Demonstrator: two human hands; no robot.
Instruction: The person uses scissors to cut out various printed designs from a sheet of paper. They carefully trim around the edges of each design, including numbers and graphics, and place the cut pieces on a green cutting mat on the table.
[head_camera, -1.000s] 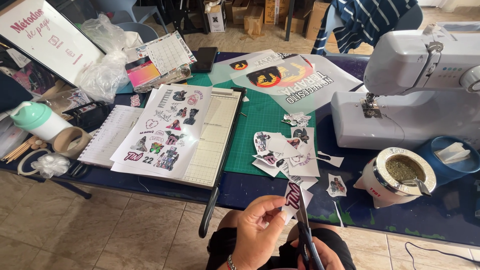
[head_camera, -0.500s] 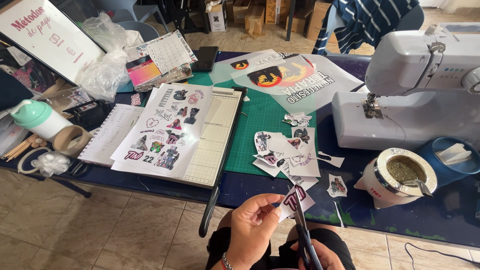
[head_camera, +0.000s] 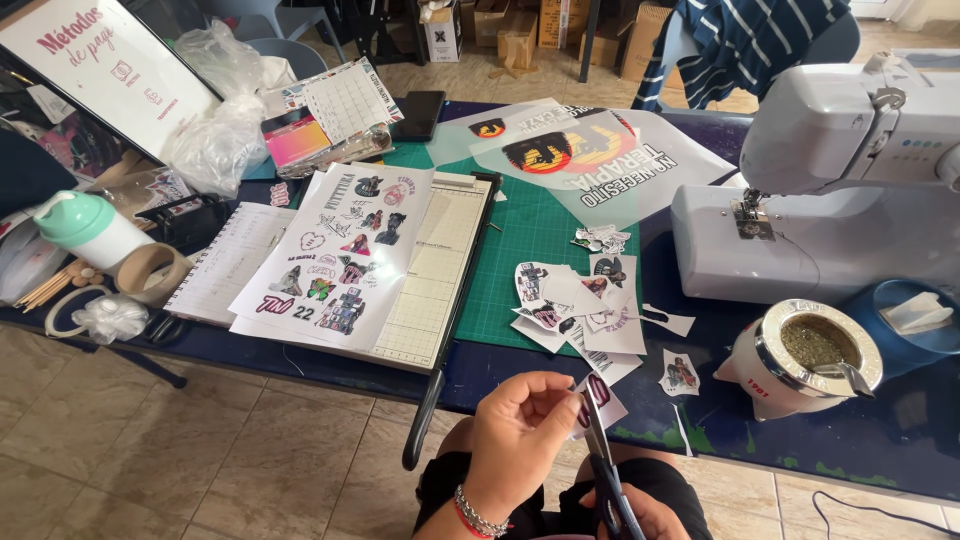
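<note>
1. Tiled floor runs under a dark blue table (head_camera: 880, 450) crowded with craft gear; the person sits at its near edge, working over the lap.
2. Left hand (head_camera: 520, 440) pinches a small sticker cutout (head_camera: 603, 397) between thumb and fingertips, fingers curled closed on it, holding it up just off the table edge so the blades can reach its outline.
3. Right hand (head_camera: 640, 515) is mostly cut off by the frame's bottom; it grips the scissors (head_camera: 603, 470), whose blades point up into the cutout. How far its fingers are closed I cannot tell.
4. Just beyond, on the table, lies a pile of cut stickers (head_camera: 580, 305) and scraps, near enough to drop pieces onto.
5. To the right stands a mate cup (head_camera: 810, 355) with a metal straw.
6. Left of the pile, a printed sticker sheet (head_camera: 345, 255) rests on a paper trimmer (head_camera: 440, 270), beside a green cutting mat (head_camera: 535, 235).
7. Farther back sits a white sewing machine (head_camera: 820, 190), with printed transfers (head_camera: 580, 150) spread flat.
</note>
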